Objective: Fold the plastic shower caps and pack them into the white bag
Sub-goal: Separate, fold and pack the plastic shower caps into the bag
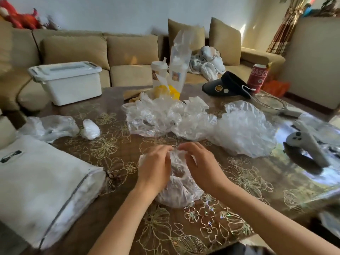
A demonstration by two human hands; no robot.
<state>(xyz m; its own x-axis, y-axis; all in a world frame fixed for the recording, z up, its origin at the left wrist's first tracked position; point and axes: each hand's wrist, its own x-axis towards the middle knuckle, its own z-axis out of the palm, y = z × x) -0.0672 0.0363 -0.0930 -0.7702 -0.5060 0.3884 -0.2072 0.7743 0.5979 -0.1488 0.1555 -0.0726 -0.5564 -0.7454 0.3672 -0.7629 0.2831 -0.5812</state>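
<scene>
A clear plastic shower cap (pixel 179 190) lies crumpled on the table in front of me. My left hand (pixel 154 168) and my right hand (pixel 199 162) both pinch its far edge, fingertips close together. Behind them sits a heap of loose clear caps (pixel 193 118), spreading to a large one (pixel 244 131) on the right. A small folded cap (pixel 90 129) and a flattened one (pixel 53 127) lie at the left. The white bag (pixel 42 188) with a grey zipper lies at the near left.
A white lidded box (pixel 68 81) stands at the table's far left. Bottles (pixel 160 70) and a yellow object (pixel 169 91) stand behind the heap. A black visor (pixel 226 85), a red can (pixel 257 76) and a white controller (pixel 309 146) lie to the right. A tan sofa (pixel 128 52) lines the back.
</scene>
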